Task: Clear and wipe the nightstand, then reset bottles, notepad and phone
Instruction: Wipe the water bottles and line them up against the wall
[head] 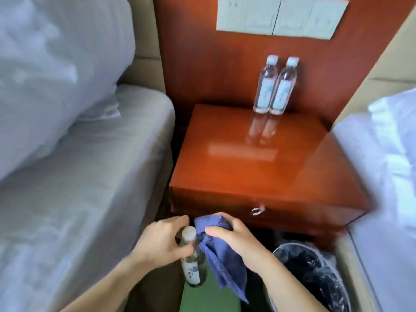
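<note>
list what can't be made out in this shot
Head view only:
- Held bottle: neck partly hidden by the left hand and blue cloth; label blurred.
- Two bottles on the nightstand: label print too small.
- Bin: contents lost in dark liner, cut by bottom edge.
- Switch panel: markings blurred.

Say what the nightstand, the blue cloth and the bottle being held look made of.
The nightstand: wood or wood veneer under glossy lacquer; reddish-brown tone, mirror-like reflections on its top. The cloth: soft textile, maybe microfibre; fine ribbed texture, limp folds. The bottle: clear, probably thin plastic, with a white cap and a paper-like label; glass cannot be ruled out.
</note>
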